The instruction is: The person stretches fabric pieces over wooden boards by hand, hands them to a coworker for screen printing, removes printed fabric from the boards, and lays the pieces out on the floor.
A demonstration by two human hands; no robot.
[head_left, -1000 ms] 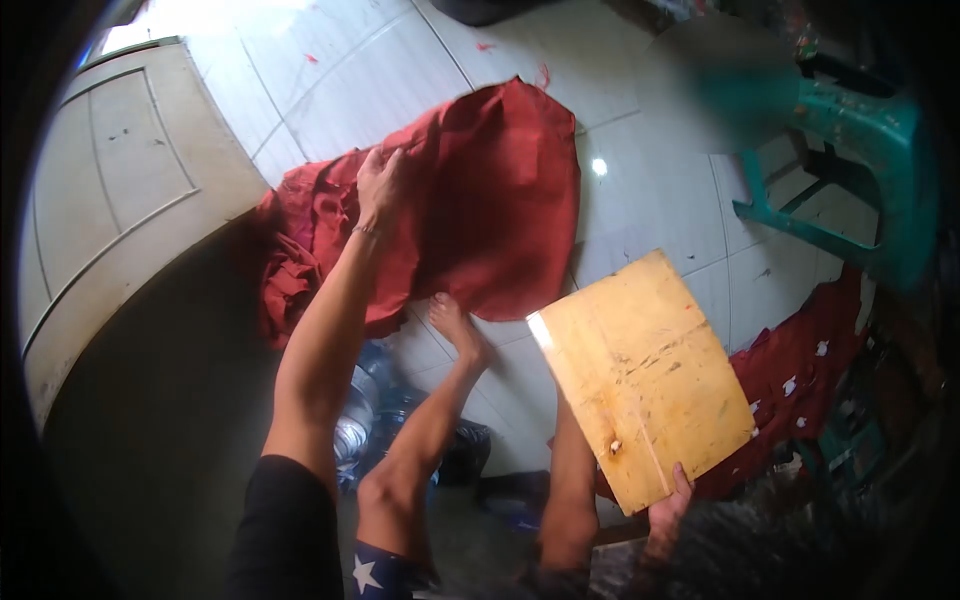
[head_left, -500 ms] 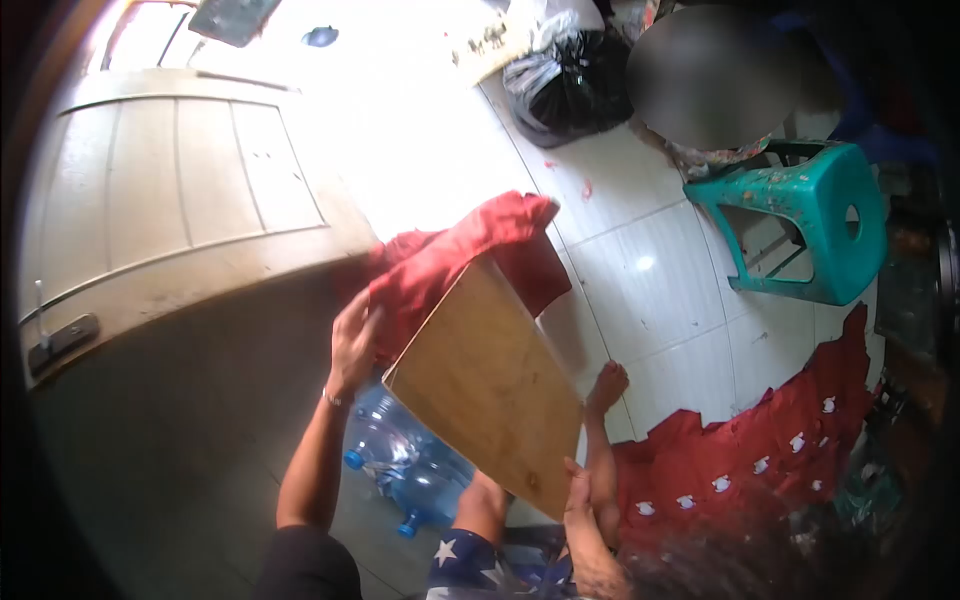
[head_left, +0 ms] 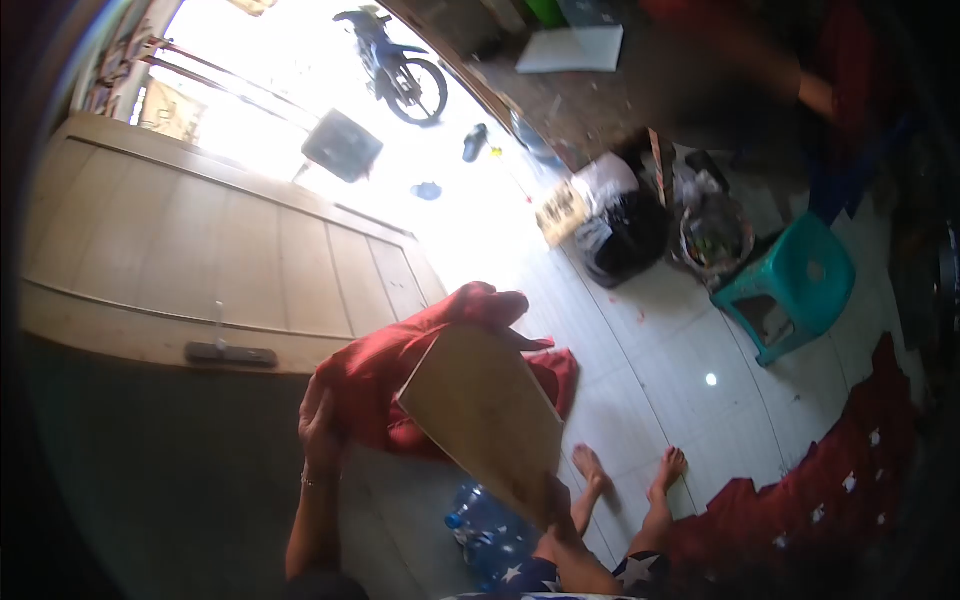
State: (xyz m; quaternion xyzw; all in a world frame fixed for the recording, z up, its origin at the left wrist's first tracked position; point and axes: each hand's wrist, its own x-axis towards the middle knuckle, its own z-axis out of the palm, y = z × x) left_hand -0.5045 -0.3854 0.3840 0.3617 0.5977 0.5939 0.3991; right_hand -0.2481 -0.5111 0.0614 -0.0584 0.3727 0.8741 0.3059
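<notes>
My left hand (head_left: 318,420) grips the left edge of a large red cloth (head_left: 375,375), which is lifted and bunched, with part of it behind the board. The flat brown board (head_left: 485,410) is tilted, its upper part against the cloth. At the board's lower corner, my right hand (head_left: 560,510) is closed on it; some fingers are hidden. Below the cloth lie clear blue plastic bottles (head_left: 490,535), partly covered by the board. A second red cloth with small white patches (head_left: 800,490) is spread on the floor at the right.
A wooden door (head_left: 230,260) stands at the left. Ahead are a black plastic bag (head_left: 625,235), a green stool (head_left: 805,275) and a parked motorcycle (head_left: 390,65) outside. Another person's arm (head_left: 815,95) shows at the upper right. My bare feet rest on the tiles.
The red cloth has been lifted off the floor by my left hand. The board has swung from the right to beside the cloth. My view has turned up toward the doorway.
</notes>
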